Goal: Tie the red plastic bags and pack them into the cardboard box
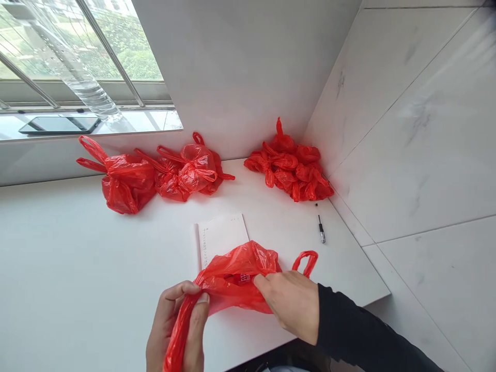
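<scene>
red plastic bag (232, 297) was low in the centre of the frame, its gathered end pinched in our left hand (165, 320); our right hand (292, 302) was at its open mouth, though we could not tell what that hand gripped. we judged that tugging the hands apart could tear the thin film, and tilting could spill anything inside over the notebook (225, 235) just beyond.

This was the corner of a room, but whether in a home or an office was hard to tell. The window (83, 44) had metal bars (112, 58) and showed green trees (134, 49). A white surface (70, 258) with a notebook (222, 235) and a pen (322, 232) stood by a wall of big tiles (418, 160).
</scene>
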The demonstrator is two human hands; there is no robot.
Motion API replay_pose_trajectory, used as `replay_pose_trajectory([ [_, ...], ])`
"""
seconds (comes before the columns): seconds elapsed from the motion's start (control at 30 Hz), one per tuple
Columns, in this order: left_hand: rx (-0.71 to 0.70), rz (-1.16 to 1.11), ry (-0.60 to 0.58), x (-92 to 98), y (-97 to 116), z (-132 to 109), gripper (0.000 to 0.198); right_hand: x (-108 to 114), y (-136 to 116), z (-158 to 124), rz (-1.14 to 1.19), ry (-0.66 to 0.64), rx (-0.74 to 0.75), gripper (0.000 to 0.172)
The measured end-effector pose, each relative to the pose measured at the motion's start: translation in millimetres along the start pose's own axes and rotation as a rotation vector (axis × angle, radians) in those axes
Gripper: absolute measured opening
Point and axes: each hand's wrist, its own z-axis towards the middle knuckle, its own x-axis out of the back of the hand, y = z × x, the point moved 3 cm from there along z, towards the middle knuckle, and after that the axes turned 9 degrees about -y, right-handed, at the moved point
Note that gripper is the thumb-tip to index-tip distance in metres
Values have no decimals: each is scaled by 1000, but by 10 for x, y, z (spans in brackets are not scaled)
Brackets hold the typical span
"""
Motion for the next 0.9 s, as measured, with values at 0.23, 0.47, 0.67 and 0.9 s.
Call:
replay_pose_trajectory([
  [0.23,147,16,34,-16,-4,-72,51,-3,-139,406,-13,2,-29,52],
  [0.47,108,113,134,-25,19,-26,38,-58,-210,742,5,77,-72,17],
  [0.67,202,-166,231,35,-152,49,40,-64,-221,668,10,154,-64,28],
  [0.9,224,-202,258,5,-144,41,44,-106,-193,782,15,131,-110,29],
])
